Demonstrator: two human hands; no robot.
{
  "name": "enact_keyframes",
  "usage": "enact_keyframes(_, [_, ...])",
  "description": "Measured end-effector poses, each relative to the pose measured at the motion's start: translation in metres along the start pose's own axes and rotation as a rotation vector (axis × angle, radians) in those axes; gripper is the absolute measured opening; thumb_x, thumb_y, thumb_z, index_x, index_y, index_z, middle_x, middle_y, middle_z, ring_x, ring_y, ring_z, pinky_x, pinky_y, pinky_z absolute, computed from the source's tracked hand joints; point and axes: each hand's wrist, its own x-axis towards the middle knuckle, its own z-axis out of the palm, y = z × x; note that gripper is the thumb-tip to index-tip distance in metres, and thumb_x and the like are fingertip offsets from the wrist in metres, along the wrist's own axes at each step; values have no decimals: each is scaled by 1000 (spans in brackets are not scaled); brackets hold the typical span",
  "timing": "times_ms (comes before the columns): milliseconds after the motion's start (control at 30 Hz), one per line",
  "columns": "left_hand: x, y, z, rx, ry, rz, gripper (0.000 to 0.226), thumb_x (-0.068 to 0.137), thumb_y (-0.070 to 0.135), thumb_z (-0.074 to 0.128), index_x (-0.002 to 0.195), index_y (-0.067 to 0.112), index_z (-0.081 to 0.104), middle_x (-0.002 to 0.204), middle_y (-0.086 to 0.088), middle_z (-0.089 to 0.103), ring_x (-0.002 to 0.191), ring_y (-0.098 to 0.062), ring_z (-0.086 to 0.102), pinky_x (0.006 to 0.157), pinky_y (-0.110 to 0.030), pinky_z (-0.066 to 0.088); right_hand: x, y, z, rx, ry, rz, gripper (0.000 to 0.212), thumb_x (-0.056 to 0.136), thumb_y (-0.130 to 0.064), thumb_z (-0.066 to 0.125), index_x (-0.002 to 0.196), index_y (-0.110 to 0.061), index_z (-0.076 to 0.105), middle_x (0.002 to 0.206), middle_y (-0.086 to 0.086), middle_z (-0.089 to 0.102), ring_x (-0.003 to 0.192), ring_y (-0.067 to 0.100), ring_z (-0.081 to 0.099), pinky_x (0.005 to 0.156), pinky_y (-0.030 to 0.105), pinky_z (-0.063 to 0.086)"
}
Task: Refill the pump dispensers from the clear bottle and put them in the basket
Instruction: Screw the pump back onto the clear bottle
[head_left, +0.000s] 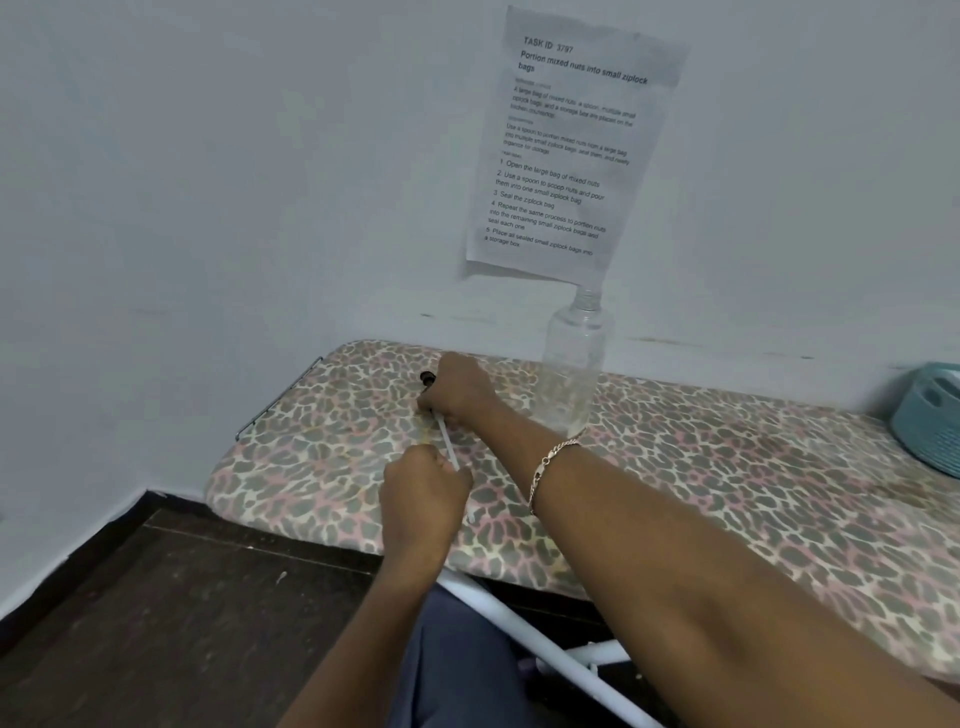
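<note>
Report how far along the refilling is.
Done: the clear bottle stands uncapped on the board. In hand: the right hand grips a black pump head, and its white tube runs into the curled left hand. Left: the basket, mostly out of frame, shows no dispenser, so filling and basketing seem ahead.

Leopard-print table (727, 467), pink, grey, cream. Clear bottle (574, 358). Teal basket (924, 421). Black pump (427, 378), white tube (447, 441). Gold bracelet (550, 462). Dark brown floor (182, 597).

Printed sheet (566, 145) hangs above leopard-print board (727, 457).
</note>
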Motion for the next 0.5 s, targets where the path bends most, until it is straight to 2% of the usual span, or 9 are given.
enact_keyframes(133, [0,0,0,7,8,12,19,81,19,73,66,11,64,61,-2,67,58,-20,66,65,-45,60,0,3,-4,81,16,32,36,78,-12,80,61,-10,48,57,6,52,45,17,51,40,27,40])
enact_keyframes(233, [-1,1,-1,-6,8,7,20,81,19,74,66,11,64,62,-2,67,59,-21,67,64,-43,61,-3,2,-10,146,37,41,39,80,-13,79,65,-11,44,61,6,53,52,22,54,48,31,45])
enact_keyframes(333, [-2,1,-2,-58,-1,8,22,82,16,74,63,9,64,58,-5,67,56,-24,69,63,-45,62,-9,-2,-26,231,53,39,38,83,-11,77,69,-12,43,67,10,57,60,28,63,59,38,57])
enact_keyframes(433, [-3,0,-2,-99,-18,40,24,85,12,72,66,-2,67,56,-15,66,57,-32,68,62,-50,60,-17,-5,-50,297,74,31,40,87,-9,75,68,-14,40,60,7,53,53,27,63,47,28,50])
enact_keyframes(500, [-4,2,-5,-135,-32,56,25,88,11,72,67,-1,68,54,-14,66,56,-32,68,63,-47,62,-23,-7,-63,307,96,21,39,88,-11,75,69,-13,41,58,6,54,47,24,62,42,23,44])
